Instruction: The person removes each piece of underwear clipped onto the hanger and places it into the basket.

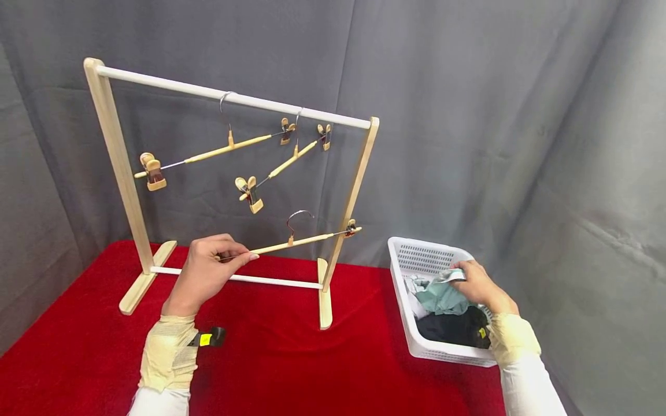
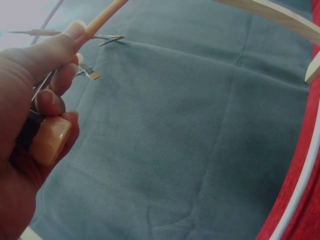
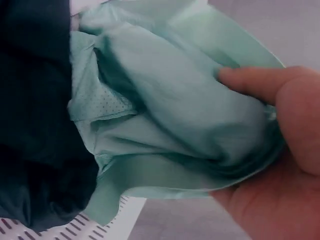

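Note:
My left hand pinches a wooden clip hanger by its bar, near the left end. The hanger's hook points up, and one clip shows at its right end. In the left wrist view the other clip lies inside the curled fingers, partly hidden. Over the white basket, my right hand grips a light green cloth garment by its edge. The right wrist view shows the thumb on the garment's fabric, with mesh cloth in its folds.
Two more clip hangers, one on the left and one on the right, hang from the white rail of a wooden rack. Dark cloth lies in the basket. A red cloth covers the table before a grey curtain.

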